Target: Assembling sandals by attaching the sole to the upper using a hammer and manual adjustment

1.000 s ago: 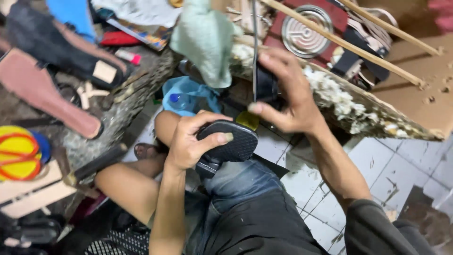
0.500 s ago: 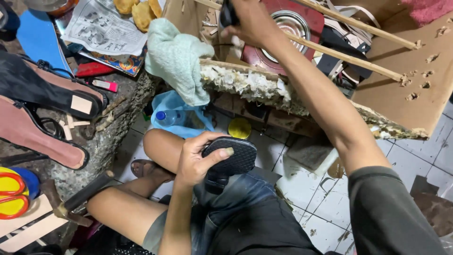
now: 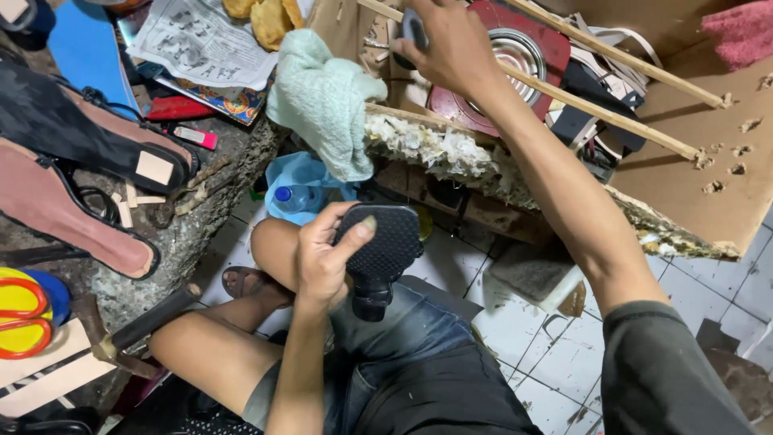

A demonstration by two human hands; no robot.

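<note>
While left hand [image 3: 322, 262] clamps black sole [image 3: 382, 242] on lap, right hand [image 3: 447, 40] grips dark tool [image 3: 413, 28] at bench [image 3: 419, 145]; keep sole steady, tread up.

A: We note the shoe sole [image 3: 385, 246] in the left hand [image 3: 322, 262]: black rubber, matt, with a fine studded grain.

B: Agreed. The towel [image 3: 322, 101] we log as pale green cloth, soft and nubbly. The bench edge [image 3: 451, 153] is rough, crusted with flaky whitish residue.

A: We see bare, dry wooden sticks [image 3: 612, 109], and brown cardboard [image 3: 692, 177], matt and pitted.

B: The round dish [image 3: 519, 52] looks like shiny metal. The floor tiles [image 3: 547, 370] are white, glazed, scuffed. The shorts [image 3: 419, 362] are faded denim.
</note>
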